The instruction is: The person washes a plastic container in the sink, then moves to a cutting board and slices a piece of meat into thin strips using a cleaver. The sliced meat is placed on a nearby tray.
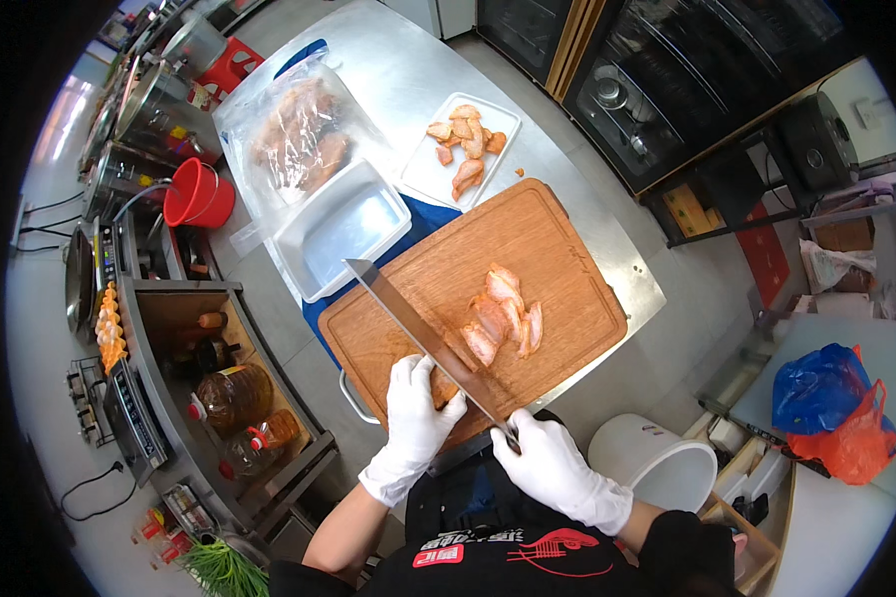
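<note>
A wooden cutting board lies on the metal table in front of me. My left hand, in a white glove, presses a piece of marinated meat onto the board's near left part. With my right hand, also gloved, I grip the handle of a long-bladed knife; its blade lies beside the left fingers and the meat. To the right of the blade rest several cut meat slices. Beyond the board, more meat pieces sit on a white lid.
An empty white plastic tub stands left of the lid, against a clear bag of meat. A meat scrap lies on the metal table. A red bucket is at the left; a white bin stands at my right.
</note>
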Action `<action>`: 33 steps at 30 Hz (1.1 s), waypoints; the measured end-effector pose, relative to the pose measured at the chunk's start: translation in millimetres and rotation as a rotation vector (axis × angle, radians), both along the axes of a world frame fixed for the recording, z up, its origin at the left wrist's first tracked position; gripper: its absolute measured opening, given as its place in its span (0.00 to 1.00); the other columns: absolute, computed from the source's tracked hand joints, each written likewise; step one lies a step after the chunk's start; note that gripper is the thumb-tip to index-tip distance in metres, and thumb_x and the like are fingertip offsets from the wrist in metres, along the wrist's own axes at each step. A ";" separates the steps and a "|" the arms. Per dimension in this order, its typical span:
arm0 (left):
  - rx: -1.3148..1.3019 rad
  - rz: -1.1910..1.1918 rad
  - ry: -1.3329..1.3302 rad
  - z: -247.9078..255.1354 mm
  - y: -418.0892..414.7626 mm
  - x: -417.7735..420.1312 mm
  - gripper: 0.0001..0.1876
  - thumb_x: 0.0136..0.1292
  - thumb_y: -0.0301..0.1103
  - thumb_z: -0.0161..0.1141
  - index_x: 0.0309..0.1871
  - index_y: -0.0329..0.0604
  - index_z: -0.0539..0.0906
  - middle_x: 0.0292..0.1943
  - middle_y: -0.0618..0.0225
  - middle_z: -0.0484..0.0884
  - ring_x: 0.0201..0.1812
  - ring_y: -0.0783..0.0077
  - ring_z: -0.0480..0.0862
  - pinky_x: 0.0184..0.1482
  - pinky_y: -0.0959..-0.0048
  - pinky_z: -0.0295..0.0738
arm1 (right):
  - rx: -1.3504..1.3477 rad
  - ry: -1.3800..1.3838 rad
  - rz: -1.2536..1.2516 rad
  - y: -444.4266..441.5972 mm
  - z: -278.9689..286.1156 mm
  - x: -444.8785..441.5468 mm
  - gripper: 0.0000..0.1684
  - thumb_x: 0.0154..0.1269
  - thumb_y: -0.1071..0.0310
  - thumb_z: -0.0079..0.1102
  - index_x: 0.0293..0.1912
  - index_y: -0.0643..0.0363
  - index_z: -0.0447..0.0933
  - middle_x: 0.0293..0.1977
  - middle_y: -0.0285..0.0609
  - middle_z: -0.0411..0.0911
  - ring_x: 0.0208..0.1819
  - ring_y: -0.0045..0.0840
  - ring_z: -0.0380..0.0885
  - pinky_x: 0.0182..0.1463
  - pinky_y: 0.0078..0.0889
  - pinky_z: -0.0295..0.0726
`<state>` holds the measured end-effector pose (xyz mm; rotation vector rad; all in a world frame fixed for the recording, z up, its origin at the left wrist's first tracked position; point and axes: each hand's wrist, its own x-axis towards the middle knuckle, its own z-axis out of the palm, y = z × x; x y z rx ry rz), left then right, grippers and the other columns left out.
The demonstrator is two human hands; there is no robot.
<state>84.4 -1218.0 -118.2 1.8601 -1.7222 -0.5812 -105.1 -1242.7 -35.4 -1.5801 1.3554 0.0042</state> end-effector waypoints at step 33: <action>0.038 -0.002 -0.024 -33.1 1.9 0.5 0.31 0.46 0.31 0.75 0.54 0.30 0.74 0.50 0.46 0.75 0.51 0.45 0.78 0.54 0.58 0.76 | 0.043 0.057 -0.116 -6.6 -45.0 4.8 0.19 0.69 0.58 0.59 0.35 0.68 0.76 0.27 0.61 0.80 0.32 0.55 0.82 0.38 0.50 0.80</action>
